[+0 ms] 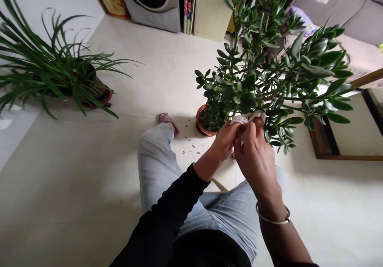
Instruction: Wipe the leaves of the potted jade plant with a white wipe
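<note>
White cloth point(247, 118) pinched in both closed hands, left hand point(224, 141) and right hand point(254, 155), seemingly at a low branch of the jade plant point(254, 71); upper foliage unreached.

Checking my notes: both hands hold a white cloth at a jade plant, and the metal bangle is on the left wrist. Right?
No: the head view shows the metal bangle on the right wrist, not the left. The left hand and right hand do hold the white cloth at the jade plant.
</note>
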`<state>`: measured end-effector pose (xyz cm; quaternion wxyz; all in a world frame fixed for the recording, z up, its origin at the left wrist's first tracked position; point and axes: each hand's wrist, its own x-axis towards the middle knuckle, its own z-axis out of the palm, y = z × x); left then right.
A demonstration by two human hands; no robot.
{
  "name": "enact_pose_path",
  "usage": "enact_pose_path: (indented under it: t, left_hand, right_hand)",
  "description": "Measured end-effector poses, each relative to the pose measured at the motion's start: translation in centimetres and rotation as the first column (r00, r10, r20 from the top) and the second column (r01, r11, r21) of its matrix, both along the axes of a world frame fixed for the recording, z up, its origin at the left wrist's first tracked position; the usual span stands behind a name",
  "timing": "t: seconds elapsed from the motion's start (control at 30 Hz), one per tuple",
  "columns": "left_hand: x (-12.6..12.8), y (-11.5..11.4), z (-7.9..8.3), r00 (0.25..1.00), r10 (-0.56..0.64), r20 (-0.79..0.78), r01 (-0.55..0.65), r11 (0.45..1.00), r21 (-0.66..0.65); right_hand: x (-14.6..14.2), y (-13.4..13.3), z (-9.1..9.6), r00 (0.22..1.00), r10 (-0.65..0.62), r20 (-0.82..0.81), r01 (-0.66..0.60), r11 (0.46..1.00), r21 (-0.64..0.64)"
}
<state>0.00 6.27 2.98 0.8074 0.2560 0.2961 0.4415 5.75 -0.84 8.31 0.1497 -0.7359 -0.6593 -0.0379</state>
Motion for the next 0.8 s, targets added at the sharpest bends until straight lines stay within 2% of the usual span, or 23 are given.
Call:
enact_pose_path:
  t: [0.1,0.17,0.3,0.43,0.53,0.63,0.8]
  left_hand:
    - [-0.2,0.0,0.2,0.997,-0.05,0.053,0.056,0.992,-0.115]
    - [-0.2,0.0,0.0,0.998,-0.047,0.051,0.053,0.988,-0.142]
    - [0.0,-0.1,-1.0,0.999,-0.039,0.024,0.041,0.994,-0.099]
    - [0.1,-0.2,-1.7,1.0,-0.004,-0.009,0.004,1.0,-0.012]
    - [-0.2,-0.3,-1.4,1.0,-0.014,0.007,0.015,1.0,-0.02]
    - [-0.7,-0.5,-0.5,1.0,-0.007,-0.006,0.006,0.994,-0.105]
    - [-1.2,-0.8,0.5,0.998,-0.014,-0.056,0.005,0.99,-0.143]
  right_hand:
    - [-0.3,-0.7,-0.5,1.0,0.017,-0.004,-0.017,1.0,0.006]
    - [-0.5,-1.2,-0.8,1.0,0.027,-0.009,-0.027,1.0,-0.012]
    - [-0.7,-1.9,-1.1,0.999,0.026,-0.02,-0.027,0.998,-0.063]
    - [-0.5,-1.8,-0.9,0.995,0.04,-0.096,-0.045,0.998,-0.047]
    - [-0.5,-1.4,-0.9,0.988,0.027,-0.155,-0.031,0.999,-0.027]
    - [-0.7,-1.2,-1.0,0.989,0.043,-0.144,-0.046,0.999,-0.02]
    - [-1.1,-2.1,-1.5,0.985,0.061,-0.159,-0.072,0.995,-0.067]
